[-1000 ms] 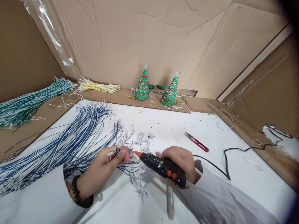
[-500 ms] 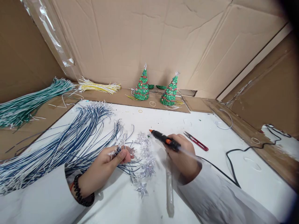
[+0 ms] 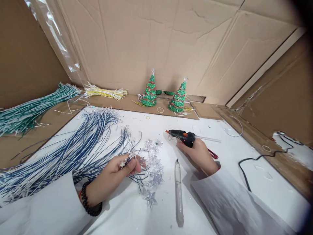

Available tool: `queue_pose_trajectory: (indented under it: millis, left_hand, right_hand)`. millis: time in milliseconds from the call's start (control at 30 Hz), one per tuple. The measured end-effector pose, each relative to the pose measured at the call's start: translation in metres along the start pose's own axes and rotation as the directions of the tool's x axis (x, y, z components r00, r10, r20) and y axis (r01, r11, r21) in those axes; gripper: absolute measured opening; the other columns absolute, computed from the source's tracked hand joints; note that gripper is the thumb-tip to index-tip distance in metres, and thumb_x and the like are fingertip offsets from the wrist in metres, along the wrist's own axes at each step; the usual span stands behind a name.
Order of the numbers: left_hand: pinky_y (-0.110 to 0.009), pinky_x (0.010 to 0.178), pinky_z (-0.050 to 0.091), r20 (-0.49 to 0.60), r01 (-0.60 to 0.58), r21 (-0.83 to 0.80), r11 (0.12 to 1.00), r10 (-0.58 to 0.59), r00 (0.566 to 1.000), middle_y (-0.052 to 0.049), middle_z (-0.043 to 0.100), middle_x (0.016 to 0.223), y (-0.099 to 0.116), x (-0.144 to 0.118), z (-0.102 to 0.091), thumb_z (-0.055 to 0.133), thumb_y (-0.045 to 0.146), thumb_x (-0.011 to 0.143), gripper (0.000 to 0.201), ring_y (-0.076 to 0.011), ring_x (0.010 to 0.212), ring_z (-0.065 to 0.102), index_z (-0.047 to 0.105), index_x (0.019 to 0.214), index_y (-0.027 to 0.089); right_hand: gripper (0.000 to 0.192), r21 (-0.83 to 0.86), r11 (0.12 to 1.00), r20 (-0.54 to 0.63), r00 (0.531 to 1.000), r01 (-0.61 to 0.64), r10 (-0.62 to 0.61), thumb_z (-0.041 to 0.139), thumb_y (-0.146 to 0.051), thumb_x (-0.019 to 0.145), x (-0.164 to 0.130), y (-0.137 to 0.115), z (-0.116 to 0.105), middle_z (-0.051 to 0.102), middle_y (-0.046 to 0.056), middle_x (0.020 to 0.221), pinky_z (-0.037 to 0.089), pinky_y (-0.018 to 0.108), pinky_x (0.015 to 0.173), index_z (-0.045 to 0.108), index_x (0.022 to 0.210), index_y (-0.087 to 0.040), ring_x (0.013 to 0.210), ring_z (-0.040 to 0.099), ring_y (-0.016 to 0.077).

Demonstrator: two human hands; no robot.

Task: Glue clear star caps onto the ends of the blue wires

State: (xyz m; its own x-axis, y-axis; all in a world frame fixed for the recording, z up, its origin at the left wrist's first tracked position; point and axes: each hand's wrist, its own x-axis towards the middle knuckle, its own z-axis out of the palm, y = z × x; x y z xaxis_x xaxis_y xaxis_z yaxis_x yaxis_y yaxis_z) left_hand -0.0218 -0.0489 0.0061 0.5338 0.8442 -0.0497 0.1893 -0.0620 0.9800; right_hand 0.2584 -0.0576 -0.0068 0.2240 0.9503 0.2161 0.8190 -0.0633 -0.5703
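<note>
My right hand (image 3: 200,156) grips a black glue gun (image 3: 182,135) with an orange tip pointing left and a clear glue stick jutting out behind. My left hand (image 3: 116,173) pinches several small clear bulbs on wires (image 3: 129,156) between thumb and fingers. A clear plastic star (image 3: 142,161) shows at its fingertips; whether it is held or lies behind them, I cannot tell. Just right of this hand lies a heap of clear stars (image 3: 155,171). Blue-and-white wires (image 3: 73,143) spread over the table behind and left of it.
A whitish pen-shaped tool (image 3: 179,192) lies between my hands. Red thread snips (image 3: 212,154) are partly hidden behind my right hand. Two green Christmas trees (image 3: 149,93) stand at the back. Green (image 3: 41,106) and yellow wire bundles (image 3: 106,91) lie back left. A black cord (image 3: 264,156) runs right.
My right hand has moved right with the glue gun, which now lies level instead of slanting. The snips are more covered and the pen-shaped tool is fully uncovered. My left hand keeps its pinch.
</note>
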Motion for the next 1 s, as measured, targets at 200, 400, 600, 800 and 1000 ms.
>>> queue_pose_trajectory:
  millis: [200, 400, 600, 800, 1000]
  left_hand:
    - [-0.022, 0.059, 0.036, 0.015, 0.043, -0.143, 0.989, -0.042, 0.999, -0.003, 0.056, 0.070, -0.002, -0.001, 0.001, 0.052, 0.039, 0.084, 0.033, -0.0141, 0.069, 0.049, 0.060, 0.063, 0.015]
    - [-0.022, 0.050, 0.028, 0.034, 0.067, -0.181, 0.981, -0.062, 0.997, -0.002, 0.053, 0.064, -0.003, -0.003, 0.001, 0.050, 0.039, 0.084, 0.035, -0.0112, 0.057, 0.040, 0.060, 0.061, 0.014]
    - [-0.023, 0.052, 0.027, 0.078, 0.074, -0.171, 0.982, -0.061, 0.995, -0.002, 0.051, 0.063, -0.001, -0.004, 0.001, 0.048, 0.038, 0.084, 0.036, -0.0118, 0.058, 0.040, 0.057, 0.058, 0.014]
    - [-0.023, 0.054, 0.029, 0.103, 0.032, -0.135, 0.990, -0.018, 0.994, 0.000, 0.047, 0.058, 0.001, -0.005, -0.003, 0.046, 0.038, 0.085, 0.036, -0.0119, 0.057, 0.040, 0.056, 0.060, 0.015]
    - [-0.022, 0.054, 0.032, 0.146, 0.028, -0.087, 0.996, -0.015, 0.989, -0.001, 0.050, 0.059, 0.000, -0.004, -0.006, 0.046, 0.042, 0.086, 0.039, -0.0123, 0.057, 0.041, 0.055, 0.058, 0.015]
  right_hand:
    - [0.028, -0.230, 0.973, 0.045, 0.999, -0.013, 0.024, 0.053, -0.041, 0.079, -0.012, -0.010, -0.013, 0.063, 0.010, 0.080, 0.041, 0.033, 0.060, 0.062, 0.085, -0.015, 0.074, 0.059, 0.0250]
    - [0.027, -0.722, 0.690, -0.145, 0.986, -0.052, -0.078, 0.056, -0.041, 0.077, -0.057, -0.017, -0.024, 0.055, 0.014, 0.065, 0.031, 0.034, 0.050, 0.055, 0.066, -0.016, 0.059, 0.054, 0.0280]
    - [0.014, -0.016, 0.958, 0.251, 0.929, 0.286, -0.273, 0.048, -0.022, 0.085, -0.072, -0.064, -0.007, 0.056, 0.002, 0.067, 0.039, 0.029, 0.051, 0.051, 0.098, -0.020, 0.059, 0.054, 0.0171]
    - [0.034, 0.665, 0.700, 0.278, 0.784, 0.261, -0.555, 0.055, -0.024, 0.085, -0.045, -0.088, 0.019, 0.052, 0.006, 0.103, 0.048, 0.026, 0.072, 0.047, 0.118, -0.022, 0.086, 0.054, 0.0134]
    - [0.027, 0.722, 0.614, 0.127, 0.810, 0.319, -0.572, 0.057, -0.028, 0.084, -0.045, -0.083, 0.037, 0.052, 0.008, 0.106, 0.049, 0.029, 0.074, 0.056, 0.110, -0.021, 0.090, 0.053, 0.0157]
